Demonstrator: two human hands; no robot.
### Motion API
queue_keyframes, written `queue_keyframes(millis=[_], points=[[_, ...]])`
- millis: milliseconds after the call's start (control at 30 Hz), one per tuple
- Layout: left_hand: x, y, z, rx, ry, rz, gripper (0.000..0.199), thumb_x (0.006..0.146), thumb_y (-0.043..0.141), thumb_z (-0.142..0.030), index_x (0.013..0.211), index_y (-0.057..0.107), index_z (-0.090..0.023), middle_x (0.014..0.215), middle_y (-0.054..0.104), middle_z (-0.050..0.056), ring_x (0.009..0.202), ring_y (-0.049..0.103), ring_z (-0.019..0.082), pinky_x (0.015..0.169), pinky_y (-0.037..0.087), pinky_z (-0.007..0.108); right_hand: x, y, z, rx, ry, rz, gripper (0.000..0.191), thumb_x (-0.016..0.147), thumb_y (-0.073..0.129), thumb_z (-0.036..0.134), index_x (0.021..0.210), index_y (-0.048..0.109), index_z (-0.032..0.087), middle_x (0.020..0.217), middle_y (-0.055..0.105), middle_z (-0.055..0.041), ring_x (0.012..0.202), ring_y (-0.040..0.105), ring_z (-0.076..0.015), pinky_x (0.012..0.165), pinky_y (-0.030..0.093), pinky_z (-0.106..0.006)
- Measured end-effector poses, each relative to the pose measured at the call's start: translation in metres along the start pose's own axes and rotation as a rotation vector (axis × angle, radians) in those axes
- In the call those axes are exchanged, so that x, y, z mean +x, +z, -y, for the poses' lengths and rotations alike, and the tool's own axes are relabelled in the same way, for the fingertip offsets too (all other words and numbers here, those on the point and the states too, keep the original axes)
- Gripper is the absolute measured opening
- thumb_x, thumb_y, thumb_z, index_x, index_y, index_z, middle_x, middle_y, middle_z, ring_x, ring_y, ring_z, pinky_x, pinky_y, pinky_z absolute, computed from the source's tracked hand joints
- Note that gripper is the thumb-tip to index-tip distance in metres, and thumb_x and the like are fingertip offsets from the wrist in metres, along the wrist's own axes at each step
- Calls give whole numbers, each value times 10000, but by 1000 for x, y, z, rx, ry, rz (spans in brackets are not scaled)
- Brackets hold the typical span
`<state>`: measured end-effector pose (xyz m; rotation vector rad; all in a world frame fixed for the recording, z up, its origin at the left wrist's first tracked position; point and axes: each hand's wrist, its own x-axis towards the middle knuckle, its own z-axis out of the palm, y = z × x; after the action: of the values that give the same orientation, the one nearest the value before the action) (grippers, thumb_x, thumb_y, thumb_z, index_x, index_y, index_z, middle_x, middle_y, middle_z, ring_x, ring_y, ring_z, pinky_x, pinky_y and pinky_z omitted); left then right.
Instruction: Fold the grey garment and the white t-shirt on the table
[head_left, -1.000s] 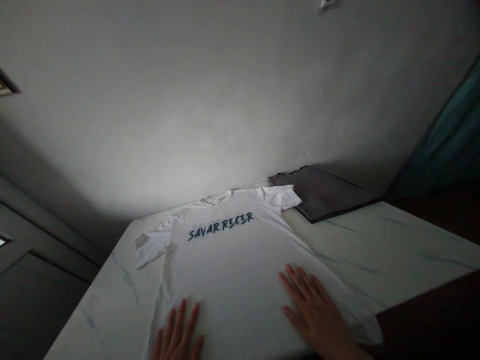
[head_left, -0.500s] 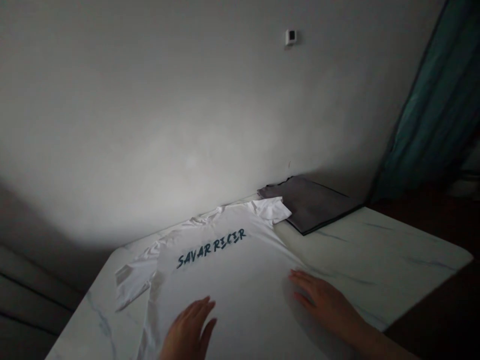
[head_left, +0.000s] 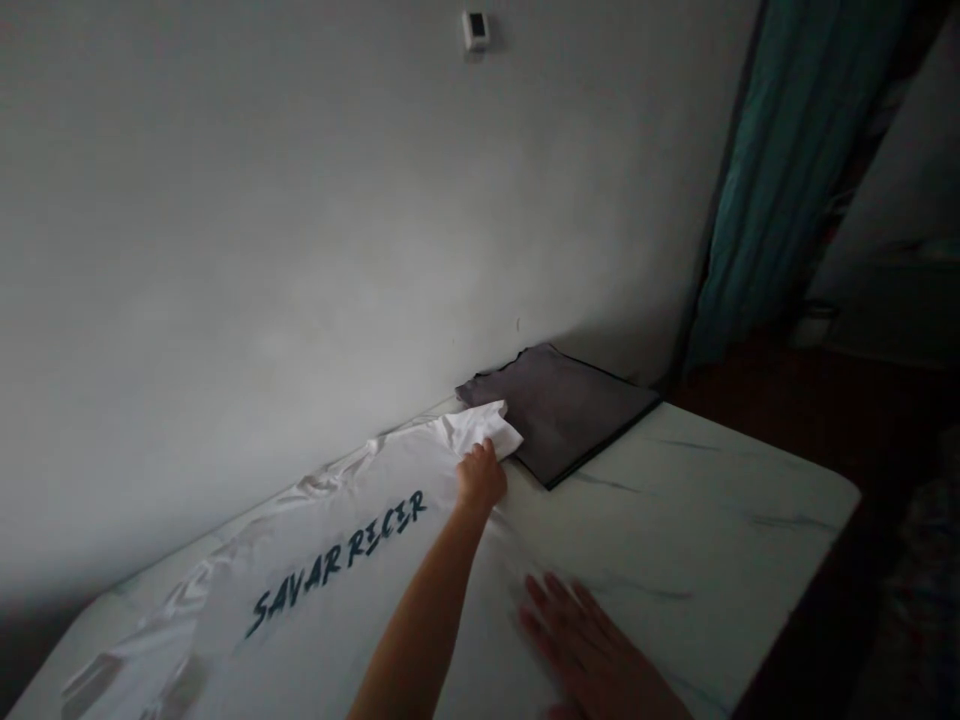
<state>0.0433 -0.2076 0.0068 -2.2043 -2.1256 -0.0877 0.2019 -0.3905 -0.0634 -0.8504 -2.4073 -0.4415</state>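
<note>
A white T-shirt (head_left: 300, 640) with dark lettering lies spread over the marble-patterned table (head_left: 720, 520). My left hand (head_left: 481, 475) reaches across the shirt, its fingers closed on the cloth of the sleeve at the right side. Lower and to the right, my right hand (head_left: 574, 635) is slightly blurred, palm down over the shirt's side edge with its fingers spread. A folded dark grey cloth (head_left: 566, 410) with black edges lies just beyond the sleeve, whose end overlaps its corner.
Behind the table rises a pale wall (head_left: 262, 250) with a small white box (head_left: 476, 31) on it. A teal curtain (head_left: 780, 170) hangs at the right. The table's rounded right corner juts over a dark floor.
My left hand has moved forward and right and taken hold of the sleeve. My right hand has shifted, its fingers spread wider. The view has turned to the right.
</note>
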Motion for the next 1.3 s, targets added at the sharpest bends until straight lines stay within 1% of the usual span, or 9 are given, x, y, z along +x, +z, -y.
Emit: queue_keyframes(millis=[133,267,567,700,833,900,967,1133,1300], points=[[22,12,7,4,-56,-2,381,939,288,-127,1276,462,-155,983,689,138,895,690,237,729,515,315,-3,14,-3,16,-64,-69,530,956,458,287,1471,367,205,1417,529,-58,1285,476,-197,1045,389,-306],[33,13,10,-14,-126,-30,346,943,282,-142,1226,481,-151,989,704,145,881,698,247,699,507,313,-3,19,-2,-19,-87,-100,504,966,444,404,1436,431,222,1365,577,-69,1232,532,-235,1023,414,-341],[33,23,3,-128,-173,-47,304,937,326,-170,1192,491,-151,983,710,118,901,689,232,730,493,300,-8,28,4,41,-73,-111,493,962,448,471,1415,439,276,1402,547,-35,1246,519,-223,1049,386,-347],[24,20,9,-242,-88,-69,281,946,413,-295,1177,486,-154,1076,681,103,987,656,207,797,499,289,-1,18,-7,120,-126,-3,474,948,495,388,1404,456,261,1364,580,-43,1206,560,-214,1023,418,-332],[-2,15,27,-411,-43,-256,297,953,374,-274,1217,456,-165,1182,610,105,1061,605,172,895,486,297,46,19,-20,287,77,233,496,936,455,326,1398,483,149,1440,492,-115,1312,463,-247,1089,377,-381],[-21,18,39,-467,-89,-387,300,945,341,-231,1193,492,-155,1155,617,116,1078,594,200,944,473,357,81,32,-25,320,202,300,478,933,416,246,1380,503,101,1451,471,-144,1350,416,-258,1126,333,-406],[-44,27,49,-432,-132,-429,333,939,334,-223,1200,520,-130,1169,630,137,1126,579,237,983,457,408,113,50,-30,326,249,337,498,926,404,206,1395,476,58,1456,454,-173,1368,387,-265,1145,301,-420],[-116,54,54,-164,-37,-320,475,944,370,-308,1349,481,-86,1434,475,199,1365,393,318,1104,347,523,149,85,-57,318,237,375,469,983,349,291,1421,459,168,1518,384,-84,1417,295,-248,1168,205,-497],[-186,40,46,-122,347,-141,576,942,386,-463,1484,202,-407,1590,208,16,1441,234,345,1108,278,642,156,89,-97,182,294,446,473,988,373,330,1452,418,247,1551,321,-58,1420,283,-267,1139,240,-483]])
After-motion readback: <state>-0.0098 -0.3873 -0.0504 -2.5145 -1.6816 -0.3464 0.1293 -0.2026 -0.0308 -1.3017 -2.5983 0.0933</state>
